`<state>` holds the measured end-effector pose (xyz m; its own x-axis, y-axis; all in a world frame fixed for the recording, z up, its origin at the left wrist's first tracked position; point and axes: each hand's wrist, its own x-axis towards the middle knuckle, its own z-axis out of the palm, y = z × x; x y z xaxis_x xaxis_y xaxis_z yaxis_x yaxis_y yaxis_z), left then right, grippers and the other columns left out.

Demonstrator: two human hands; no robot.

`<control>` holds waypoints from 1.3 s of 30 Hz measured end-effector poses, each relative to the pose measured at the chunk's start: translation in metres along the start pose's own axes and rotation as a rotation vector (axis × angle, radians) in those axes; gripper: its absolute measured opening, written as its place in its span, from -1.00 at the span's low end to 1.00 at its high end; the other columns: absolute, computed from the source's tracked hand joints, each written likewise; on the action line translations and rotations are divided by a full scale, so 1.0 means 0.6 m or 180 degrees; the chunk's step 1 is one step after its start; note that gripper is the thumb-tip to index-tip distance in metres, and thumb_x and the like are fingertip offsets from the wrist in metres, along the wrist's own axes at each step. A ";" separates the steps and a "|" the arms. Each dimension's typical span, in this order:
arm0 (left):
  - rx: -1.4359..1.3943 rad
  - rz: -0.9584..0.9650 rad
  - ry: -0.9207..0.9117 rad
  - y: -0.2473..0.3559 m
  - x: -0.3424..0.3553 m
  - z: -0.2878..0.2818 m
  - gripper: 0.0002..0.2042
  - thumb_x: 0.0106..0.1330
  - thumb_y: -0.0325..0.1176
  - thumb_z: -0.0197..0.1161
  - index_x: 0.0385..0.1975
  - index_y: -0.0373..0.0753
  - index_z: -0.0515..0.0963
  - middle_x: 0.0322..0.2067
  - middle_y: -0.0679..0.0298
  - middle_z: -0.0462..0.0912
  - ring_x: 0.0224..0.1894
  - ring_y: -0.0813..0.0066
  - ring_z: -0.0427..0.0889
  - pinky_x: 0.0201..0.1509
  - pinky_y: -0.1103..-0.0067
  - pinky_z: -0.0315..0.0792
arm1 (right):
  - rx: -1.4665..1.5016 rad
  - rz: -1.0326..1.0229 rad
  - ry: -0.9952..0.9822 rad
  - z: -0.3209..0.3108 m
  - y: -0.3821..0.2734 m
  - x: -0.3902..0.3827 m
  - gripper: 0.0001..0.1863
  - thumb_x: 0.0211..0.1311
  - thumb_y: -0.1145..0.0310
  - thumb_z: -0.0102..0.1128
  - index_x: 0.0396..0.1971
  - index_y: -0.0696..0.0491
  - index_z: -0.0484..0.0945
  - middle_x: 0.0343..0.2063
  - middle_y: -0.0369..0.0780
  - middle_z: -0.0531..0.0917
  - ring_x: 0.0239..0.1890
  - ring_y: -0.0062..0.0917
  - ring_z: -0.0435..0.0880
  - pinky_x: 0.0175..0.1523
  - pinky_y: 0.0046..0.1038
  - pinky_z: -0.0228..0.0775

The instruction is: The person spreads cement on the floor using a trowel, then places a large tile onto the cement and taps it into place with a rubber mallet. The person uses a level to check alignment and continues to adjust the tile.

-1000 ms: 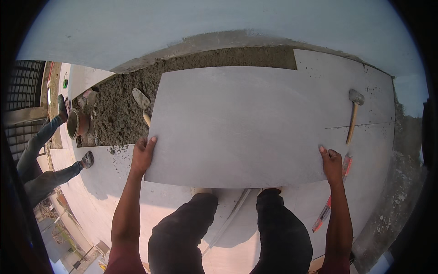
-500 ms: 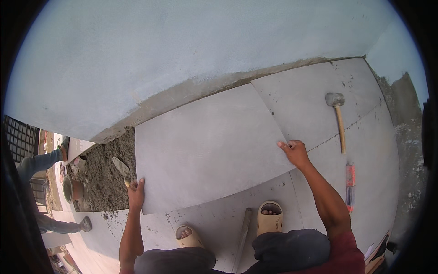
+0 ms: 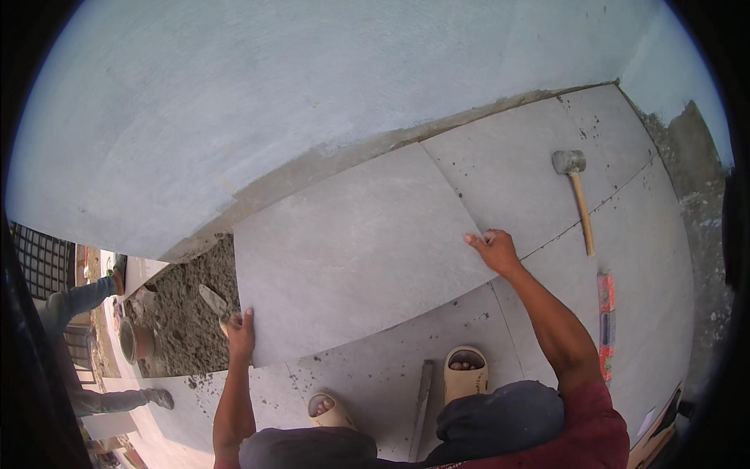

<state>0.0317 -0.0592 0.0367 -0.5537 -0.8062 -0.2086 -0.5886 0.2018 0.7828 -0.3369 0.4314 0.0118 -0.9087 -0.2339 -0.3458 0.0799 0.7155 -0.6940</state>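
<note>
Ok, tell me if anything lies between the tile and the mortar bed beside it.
A trowel lies on the mortar bed just left of the tile, near the left hand. The right hand grips the tile's far edge. Under the tile cannot be seen.

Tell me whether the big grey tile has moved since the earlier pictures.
Yes. The big grey tile has gone toward the wall: its far edge now lies at the wall's foot, covering mortar bed that showed there before. Left hand and right hand hold its edges.
</note>
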 end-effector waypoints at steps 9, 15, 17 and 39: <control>0.0539 -0.0252 0.0092 -0.130 0.034 0.006 -0.51 0.27 0.02 0.35 -0.48 -0.41 0.52 -0.57 0.27 0.54 -0.52 0.57 0.43 -0.43 0.52 0.38 | -0.1062 -0.0640 -0.0045 0.044 0.013 0.016 -0.24 0.21 -0.26 0.22 -0.75 0.23 0.40 -0.70 0.05 0.51 -0.61 -0.20 0.52 -0.40 -0.20 0.36; 0.1453 -0.0709 -0.0185 -0.038 0.060 0.050 -0.45 0.16 0.12 0.41 -0.50 -0.41 0.59 -0.57 0.11 0.60 -0.48 0.36 0.58 -0.33 0.41 0.48 | -0.2205 -0.1073 -0.0332 0.027 0.038 0.053 -0.28 0.37 -0.18 0.03 -0.64 0.28 0.51 -0.61 0.11 0.57 -0.51 -0.02 0.59 -0.30 -0.11 0.42; 0.1247 -0.1107 -0.0365 -0.045 0.051 0.041 -0.44 0.15 0.13 0.41 -0.40 -0.42 0.60 -0.53 0.09 0.63 -0.46 0.34 0.60 -0.30 0.40 0.49 | -0.2486 -0.1252 -0.0509 0.035 0.043 0.060 -0.28 0.40 -0.16 -0.03 -0.56 0.29 0.58 -0.52 0.15 0.61 -0.40 0.05 0.64 -0.22 -0.07 0.45; 0.1265 -0.0748 -0.0204 -0.075 0.086 0.067 -0.47 0.15 0.09 0.39 -0.57 -0.40 0.58 -0.59 0.05 0.61 -0.48 0.22 0.61 -0.29 0.31 0.46 | -0.1985 -0.1145 -0.1049 -0.005 0.044 0.070 -0.42 0.39 -0.04 0.07 -0.51 0.27 0.52 -0.53 0.12 0.57 -0.42 0.05 0.56 -0.26 -0.11 0.39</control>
<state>0.0062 -0.0874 -0.0330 -0.4062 -0.8221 -0.3989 -0.8756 0.2252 0.4273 -0.3740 0.4422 -0.0191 -0.6592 -0.6341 -0.4043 -0.5287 0.7731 -0.3504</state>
